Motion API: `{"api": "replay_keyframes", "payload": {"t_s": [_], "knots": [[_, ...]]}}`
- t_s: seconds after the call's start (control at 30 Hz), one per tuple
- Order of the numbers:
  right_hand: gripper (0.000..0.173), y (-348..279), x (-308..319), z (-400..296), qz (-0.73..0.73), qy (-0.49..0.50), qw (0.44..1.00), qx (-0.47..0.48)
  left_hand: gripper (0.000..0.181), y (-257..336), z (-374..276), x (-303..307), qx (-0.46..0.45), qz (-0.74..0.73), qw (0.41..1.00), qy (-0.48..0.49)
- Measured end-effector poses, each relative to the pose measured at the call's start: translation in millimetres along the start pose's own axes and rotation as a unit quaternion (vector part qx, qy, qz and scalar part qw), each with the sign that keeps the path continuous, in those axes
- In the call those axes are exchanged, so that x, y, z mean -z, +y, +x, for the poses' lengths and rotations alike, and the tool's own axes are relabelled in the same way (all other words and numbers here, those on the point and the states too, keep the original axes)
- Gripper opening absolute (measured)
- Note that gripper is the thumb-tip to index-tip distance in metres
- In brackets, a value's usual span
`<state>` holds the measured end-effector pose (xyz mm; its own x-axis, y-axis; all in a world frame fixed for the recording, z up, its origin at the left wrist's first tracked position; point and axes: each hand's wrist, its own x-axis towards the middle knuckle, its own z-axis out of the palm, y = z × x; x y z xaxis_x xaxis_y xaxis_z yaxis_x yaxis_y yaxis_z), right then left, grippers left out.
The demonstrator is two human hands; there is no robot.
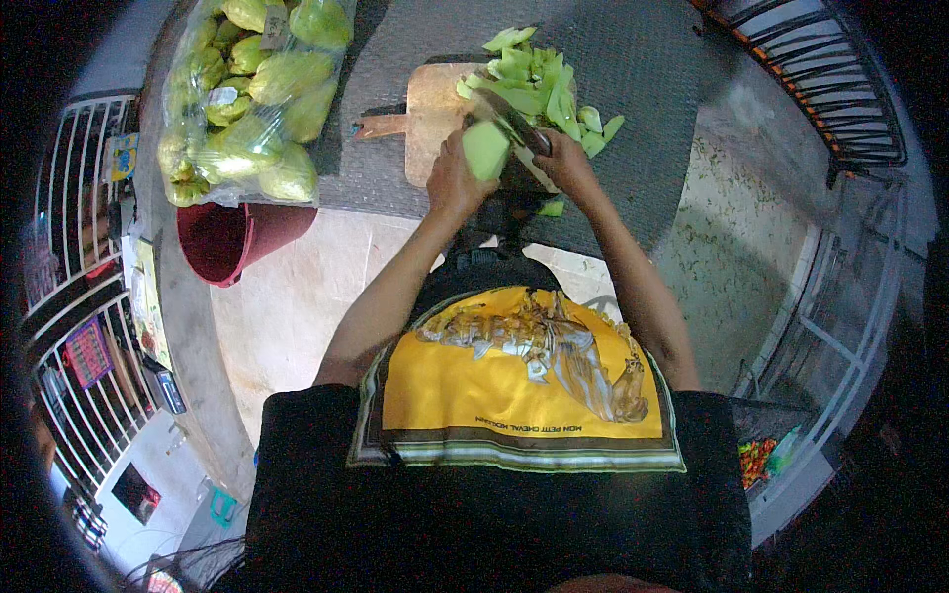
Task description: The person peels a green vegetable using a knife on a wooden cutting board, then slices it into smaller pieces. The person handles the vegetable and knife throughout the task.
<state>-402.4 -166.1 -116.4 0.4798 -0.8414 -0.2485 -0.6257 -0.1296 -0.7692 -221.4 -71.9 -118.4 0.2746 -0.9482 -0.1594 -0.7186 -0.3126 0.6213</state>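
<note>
My left hand (pixel 454 178) holds a peeled, pale green fruit or vegetable (pixel 486 150) above the near part of a wooden cutting board (pixel 430 96). In my right hand (pixel 567 159) is a dark-handled knife (pixel 528 132), its blurred blade pointing up and left just beyond the fruit. I cannot tell whether the blade touches it. A heap of green peelings (pixel 537 81) covers the board's right side and spills onto the dark woven surface (pixel 637 81). One more green scrap (pixel 551 207) lies near the front edge.
A clear plastic bag (pixel 245 141) full of yellow-green fruits stands at the left. Below it a dark red bucket (pixel 245 237) lies tilted on the pale floor (pixel 311 282). A black metal rack (pixel 823 74) is at the upper right. White barred railings (pixel 89 170) line the left.
</note>
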Motion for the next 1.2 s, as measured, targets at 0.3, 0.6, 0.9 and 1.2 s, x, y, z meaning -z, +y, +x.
{"api": "replay_keyframes", "payload": {"t_s": [0.3, 0.6, 0.9, 1.2], "knots": [[0.017, -37, -7, -70, -0.261, 0.050, 0.964, 0.028, 0.065, 6, -5, -1, 0.029, 0.018, 0.999, -0.015], [0.023, -37, -12, -60, -0.291, 0.038, 0.956, 0.016, 0.071, 6, -5, -4, 0.022, 0.068, 0.997, -0.016], [0.035, -20, 23, 11, -0.162, -0.055, 0.985, 0.030, 0.086, 15, 9, 8, 0.005, 0.018, 0.999, -0.043], [0.032, -17, 17, -45, -0.051, 0.125, 0.991, 0.019, 0.084, -12, 16, 13, -0.008, -0.056, 0.997, -0.059]]}}
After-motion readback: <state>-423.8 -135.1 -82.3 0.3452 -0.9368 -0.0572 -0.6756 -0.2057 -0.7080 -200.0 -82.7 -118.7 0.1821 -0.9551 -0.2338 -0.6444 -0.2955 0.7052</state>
